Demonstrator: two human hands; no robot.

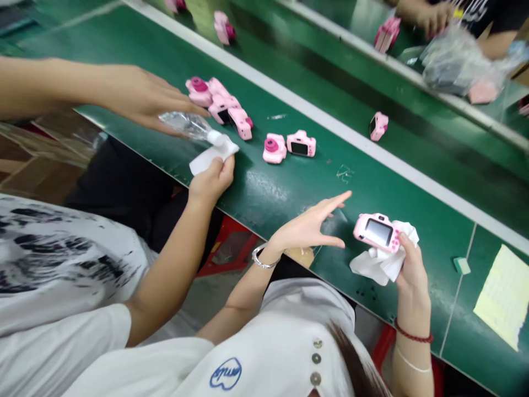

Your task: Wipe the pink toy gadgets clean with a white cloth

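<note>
In my right hand [411, 262] is a pink toy camera [377, 231], its screen side facing up. A crumpled white cloth [382, 264] lies under and behind it, gripped in the same hand. My left hand [309, 223], with a silver bracelet on the wrist, hovers to the left of the camera. Its fingers are spread and nothing is in them. Beyond it on the green table stand two more pink toy cameras, one lens-side up [274, 149] and one showing its screen [301, 144].
A co-worker on the left holds a white cloth [210, 154] and a clear plastic bag [188, 124] beside several clustered pink cameras [221, 105]. A yellow paper [504, 298] and a small green-white block [462, 266] lie at right. Across the belt [330, 82], another person handles plastic bags [454, 60].
</note>
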